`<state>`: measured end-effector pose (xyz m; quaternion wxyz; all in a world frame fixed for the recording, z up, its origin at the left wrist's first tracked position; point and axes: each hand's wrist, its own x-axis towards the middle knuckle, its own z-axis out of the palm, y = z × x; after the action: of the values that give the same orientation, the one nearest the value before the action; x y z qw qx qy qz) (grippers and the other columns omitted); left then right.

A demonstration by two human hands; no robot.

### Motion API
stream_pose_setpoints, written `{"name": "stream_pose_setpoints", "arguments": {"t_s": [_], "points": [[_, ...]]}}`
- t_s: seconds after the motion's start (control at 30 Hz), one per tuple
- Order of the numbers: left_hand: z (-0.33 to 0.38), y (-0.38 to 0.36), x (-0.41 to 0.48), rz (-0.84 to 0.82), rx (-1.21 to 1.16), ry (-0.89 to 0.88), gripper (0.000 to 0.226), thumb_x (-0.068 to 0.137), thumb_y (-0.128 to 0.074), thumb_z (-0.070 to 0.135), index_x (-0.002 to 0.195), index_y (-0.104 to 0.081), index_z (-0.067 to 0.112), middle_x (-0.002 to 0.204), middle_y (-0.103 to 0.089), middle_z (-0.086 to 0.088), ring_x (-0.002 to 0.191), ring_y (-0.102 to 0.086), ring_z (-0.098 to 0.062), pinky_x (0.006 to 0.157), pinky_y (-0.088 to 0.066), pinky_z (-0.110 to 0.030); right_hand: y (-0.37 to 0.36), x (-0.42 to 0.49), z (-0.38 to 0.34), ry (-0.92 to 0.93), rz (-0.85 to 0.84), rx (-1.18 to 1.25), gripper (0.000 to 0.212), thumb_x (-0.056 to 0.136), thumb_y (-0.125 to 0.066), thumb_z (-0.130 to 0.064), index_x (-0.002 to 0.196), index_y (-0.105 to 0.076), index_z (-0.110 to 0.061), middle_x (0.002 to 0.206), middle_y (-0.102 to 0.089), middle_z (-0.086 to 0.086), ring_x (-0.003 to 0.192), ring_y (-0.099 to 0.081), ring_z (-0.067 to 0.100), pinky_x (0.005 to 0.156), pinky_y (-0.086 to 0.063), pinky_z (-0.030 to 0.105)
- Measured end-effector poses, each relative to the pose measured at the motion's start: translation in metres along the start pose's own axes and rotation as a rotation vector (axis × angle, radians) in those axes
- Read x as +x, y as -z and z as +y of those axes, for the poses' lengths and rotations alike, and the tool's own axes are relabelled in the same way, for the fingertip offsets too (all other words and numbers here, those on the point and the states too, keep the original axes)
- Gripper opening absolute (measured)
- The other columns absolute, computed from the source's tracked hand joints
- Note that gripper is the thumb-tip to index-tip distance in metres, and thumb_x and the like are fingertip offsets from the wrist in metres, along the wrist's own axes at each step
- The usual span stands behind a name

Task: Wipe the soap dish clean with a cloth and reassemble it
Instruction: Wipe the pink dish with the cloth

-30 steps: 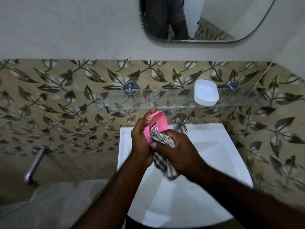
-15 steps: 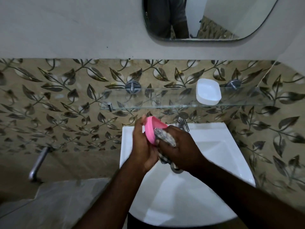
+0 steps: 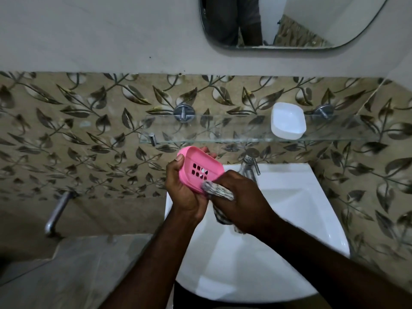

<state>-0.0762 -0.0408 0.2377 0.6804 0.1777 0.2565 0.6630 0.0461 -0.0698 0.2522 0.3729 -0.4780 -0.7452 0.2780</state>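
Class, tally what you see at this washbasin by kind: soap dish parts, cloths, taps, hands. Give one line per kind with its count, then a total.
Soap dish parts: 2, the pink tray in the left hand and the white base on the glass shelf
Cloths: 1, the checked cloth in the right hand
Taps: 1, the tap
Hands: 2
Total: 6

cloth point(image 3: 219, 192): mostly hidden inside the right hand point(image 3: 243, 204)
pink tray point(image 3: 199, 169): near end covered by cloth and left hand point(image 3: 185, 192)
mirror point(image 3: 301, 21): top cut off by frame edge
sink point(image 3: 301, 219): front rim hidden behind forearms
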Motion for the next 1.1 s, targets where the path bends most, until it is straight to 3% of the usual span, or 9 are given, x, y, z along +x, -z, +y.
{"name": "stream_pose_setpoints", "arguments": {"t_s": [0.07, 0.13, 0.3, 0.43, 0.53, 0.63, 0.77, 0.93, 1.1], "points": [[-0.004, -0.002, -0.001, -0.034, 0.002, 0.03, 0.079, 0.045, -0.08, 0.048, 0.107, -0.068, 0.0, 0.101, -0.069, -0.021, 0.092, -0.065, -0.03, 0.088, -0.048, -0.038, -0.007, 0.005, -0.012, 0.044, -0.004, 0.058, 0.004, 0.085, -0.067, -0.026, 0.087, -0.069, -0.024, 0.088, -0.061, -0.007, 0.08, -0.065, 0.01, 0.072, -0.053, 0.035], [-0.006, -0.006, -0.003, -0.034, 0.013, 0.064, 0.08, 0.044, -0.081, 0.047, 0.108, -0.066, 0.001, 0.104, -0.068, -0.021, 0.093, -0.064, -0.03, 0.087, -0.049, -0.038, -0.007, 0.005, -0.013, 0.085, -0.013, 0.045, 0.016, 0.083, -0.068, -0.024, 0.096, -0.073, -0.017, 0.096, -0.061, -0.002, 0.086, -0.064, 0.015, 0.074, -0.053, 0.035], [0.001, -0.011, 0.007, 0.04, 0.029, 0.035, 0.096, 0.039, -0.083, 0.044, 0.12, -0.06, -0.003, 0.107, -0.064, -0.021, 0.096, -0.064, -0.03, 0.087, -0.052, -0.037, 0.009, -0.003, 0.021, 0.031, -0.07, -0.038, 0.018, 0.088, -0.065, -0.025, 0.104, -0.069, -0.033, 0.093, -0.05, -0.009, 0.062, -0.062, 0.018, 0.054, -0.052, 0.037], [-0.001, -0.011, 0.007, 0.029, 0.002, 0.015, 0.095, 0.037, -0.084, 0.047, 0.114, -0.062, -0.002, 0.105, -0.063, -0.021, 0.093, -0.064, -0.03, 0.085, -0.053, -0.036, 0.008, 0.005, 0.011, -0.066, -0.059, 0.106, 0.014, 0.087, -0.069, -0.015, 0.089, -0.072, -0.029, 0.084, -0.053, -0.004, 0.058, -0.057, 0.02, 0.054, -0.052, 0.04], [-0.006, -0.013, 0.002, -0.031, 0.014, 0.037, 0.081, 0.043, -0.081, 0.044, 0.108, -0.065, -0.001, 0.1, -0.068, -0.019, 0.089, -0.066, -0.027, 0.083, -0.054, -0.034, 0.006, 0.006, -0.01, -0.007, -0.022, 0.196, 0.016, 0.084, -0.072, -0.013, 0.099, -0.071, -0.008, 0.087, -0.056, -0.003, 0.071, -0.06, 0.018, 0.063, -0.051, 0.025], [-0.006, -0.014, -0.001, -0.013, 0.021, 0.054, 0.07, 0.052, -0.074, 0.04, 0.109, -0.065, -0.001, 0.099, -0.07, -0.017, 0.089, -0.067, -0.026, 0.082, -0.055, -0.033, 0.013, -0.003, 0.0, 0.064, -0.059, 0.063, 0.015, 0.089, -0.068, -0.018, 0.102, -0.073, -0.013, 0.093, -0.054, 0.0, 0.069, -0.062, 0.014, 0.059, -0.052, 0.027], [-0.001, -0.013, 0.0, -0.019, 0.029, 0.029, 0.091, 0.043, -0.082, 0.046, 0.117, -0.06, -0.002, 0.107, -0.065, -0.02, 0.097, -0.064, -0.03, 0.087, -0.052, -0.037, 0.025, -0.011, 0.021, 0.05, -0.077, -0.229, 0.019, 0.088, -0.061, -0.035, 0.105, -0.068, -0.035, 0.095, -0.049, -0.011, 0.064, -0.06, 0.016, 0.06, -0.052, 0.042], [0.002, -0.023, -0.005, -0.113, 0.073, 0.015, 0.087, 0.049, -0.076, 0.05, 0.115, -0.061, -0.004, 0.108, -0.061, -0.025, 0.094, -0.06, -0.034, 0.083, -0.051, -0.037, 0.014, -0.006, -0.011, 0.052, 0.056, 0.085, 0.006, 0.084, -0.073, -0.025, 0.09, -0.072, -0.025, 0.091, -0.055, -0.013, 0.079, -0.062, 0.006, 0.07, -0.051, 0.025], [0.009, -0.018, 0.0, -0.066, 0.087, 0.108, 0.062, 0.07, -0.054, 0.047, 0.11, -0.063, -0.001, 0.093, -0.067, -0.019, 0.091, -0.061, -0.032, 0.086, -0.047, -0.04, 0.027, -0.012, 0.009, 0.179, -0.031, -0.354, 0.03, 0.083, -0.065, -0.043, 0.111, -0.064, -0.033, 0.103, -0.058, -0.01, 0.08, -0.065, 0.016, 0.062, -0.05, 0.03]]}}
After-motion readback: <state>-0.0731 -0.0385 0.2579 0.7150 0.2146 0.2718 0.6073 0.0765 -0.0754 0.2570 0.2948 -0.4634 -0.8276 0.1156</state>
